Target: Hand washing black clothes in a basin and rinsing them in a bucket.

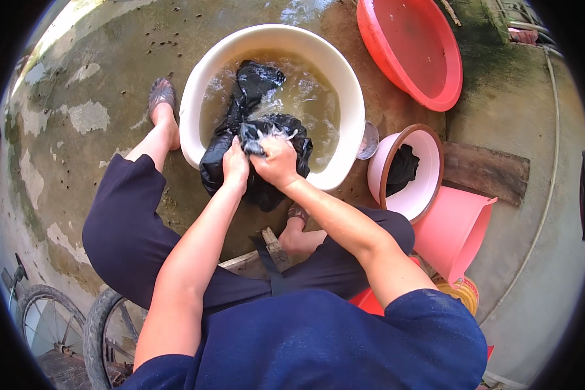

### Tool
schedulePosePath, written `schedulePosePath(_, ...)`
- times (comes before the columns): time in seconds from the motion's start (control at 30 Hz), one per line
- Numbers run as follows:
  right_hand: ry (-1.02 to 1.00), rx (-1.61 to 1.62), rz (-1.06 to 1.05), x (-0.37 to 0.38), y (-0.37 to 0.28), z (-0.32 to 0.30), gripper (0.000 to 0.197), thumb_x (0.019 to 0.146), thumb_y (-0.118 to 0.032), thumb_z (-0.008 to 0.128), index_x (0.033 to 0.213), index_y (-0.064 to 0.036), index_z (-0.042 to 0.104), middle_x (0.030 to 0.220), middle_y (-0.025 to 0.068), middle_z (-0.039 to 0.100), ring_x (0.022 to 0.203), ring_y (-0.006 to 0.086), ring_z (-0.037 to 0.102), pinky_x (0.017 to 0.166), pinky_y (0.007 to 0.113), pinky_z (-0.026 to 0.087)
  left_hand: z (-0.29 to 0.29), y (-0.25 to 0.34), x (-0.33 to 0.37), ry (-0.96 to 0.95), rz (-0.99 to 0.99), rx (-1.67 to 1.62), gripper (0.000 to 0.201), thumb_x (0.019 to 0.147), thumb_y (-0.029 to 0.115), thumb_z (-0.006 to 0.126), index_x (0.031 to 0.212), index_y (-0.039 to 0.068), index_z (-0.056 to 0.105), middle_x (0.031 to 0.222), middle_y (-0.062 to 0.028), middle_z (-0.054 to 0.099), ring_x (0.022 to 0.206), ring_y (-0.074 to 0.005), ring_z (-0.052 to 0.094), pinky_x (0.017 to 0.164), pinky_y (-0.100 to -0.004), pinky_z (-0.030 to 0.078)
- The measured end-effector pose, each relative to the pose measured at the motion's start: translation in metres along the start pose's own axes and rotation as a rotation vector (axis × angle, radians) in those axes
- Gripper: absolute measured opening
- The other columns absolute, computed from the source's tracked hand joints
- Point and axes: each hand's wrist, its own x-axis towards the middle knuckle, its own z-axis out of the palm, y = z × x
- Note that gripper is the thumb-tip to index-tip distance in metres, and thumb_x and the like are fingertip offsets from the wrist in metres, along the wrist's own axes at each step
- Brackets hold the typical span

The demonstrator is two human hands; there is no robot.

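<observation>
A wet black garment (pixel 226 156) hangs over the near rim of a white basin (pixel 192 91), part of it lying in the cloudy brown water (pixel 305 84). Both my hands grip it at that rim. My left hand (pixel 235 162) is closed on the cloth, thumb upward. Beside it, my right hand (pixel 276 160) makes a fist around a bunched fold, with whitish suds or splashes at the knuckles. The two hands are nearly touching. Below the rim, the garment's lower end droops toward the ground between my feet.
At the upper right lies a large red basin (pixel 452 84). Right of the white basin are a small clear bowl (pixel 368 141), a pink tub (pixel 429 175) with dark cloth (pixel 403 170) inside, a pink bucket (pixel 452 227) and a wooden board (pixel 487 172). Bicycle wheels (pixel 97 338) stand at lower left.
</observation>
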Motion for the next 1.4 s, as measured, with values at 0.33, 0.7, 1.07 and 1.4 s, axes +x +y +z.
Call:
schedulePosePath(0.33, -0.652, 0.513, 0.566, 0.077, 0.106, -0.058, 0.046, 0.073, -0.032, 0.064, 0.109, -0.0039, 0.057, 0.112, 0.0098, 0.056, 0.101, 0.0174, 0.052, 0.087, 0.03, 0.04, 0.008, 0.0, -0.004, -0.069, 0.019, 0.085, 0.045, 0.091, 0.035, 0.039, 0.11, -0.003, 0.053, 0.105, -0.0122, 0.059, 0.097, -0.0188, 0.053, 0.085, -0.0295, 0.039)
schedulePosePath(0.7, 0.163, -0.338, 0.297, 0.072, 0.056, 0.014, 0.02, 0.06, -0.024, 0.058, 0.069, -0.0071, 0.062, 0.079, 0.0093, 0.06, 0.081, 0.0293, 0.055, 0.071, 0.043, 0.042, 0.015, -0.008, -0.006, -0.065, 0.383, 0.601, 0.042, 0.089, 0.033, 0.038, 0.105, -0.002, 0.056, 0.101, -0.0226, 0.058, 0.099, -0.0306, 0.055, 0.085, -0.0343, 0.041)
schedulePosePath(1.07, -0.067, -0.081, -0.294, -0.011, -0.013, -0.038, 0.022, 0.06, -0.027, 0.07, 0.062, -0.0085, 0.059, 0.087, 0.0017, 0.059, 0.089, 0.0257, 0.052, 0.075, 0.038, 0.037, 0.0, 0.008, -0.002, -0.037, -0.136, -0.003, 0.062, 0.09, 0.051, 0.028, 0.109, -0.003, 0.053, 0.1, -0.0123, 0.059, 0.091, -0.0198, 0.056, 0.08, -0.03, 0.042)
schedulePosePath(1.4, -0.503, -0.022, 0.43, 0.133, 0.111, -0.025, 0.055, 0.069, -0.054, 0.058, 0.097, -0.0067, 0.063, 0.096, 0.0137, 0.062, 0.093, 0.0258, 0.058, 0.083, 0.035, 0.043, 0.022, -0.014, 0.003, -0.069, 0.293, 0.291, 0.043, 0.09, 0.03, 0.04, 0.114, -0.005, 0.049, 0.115, -0.02, 0.053, 0.108, -0.0264, 0.05, 0.092, -0.0291, 0.035)
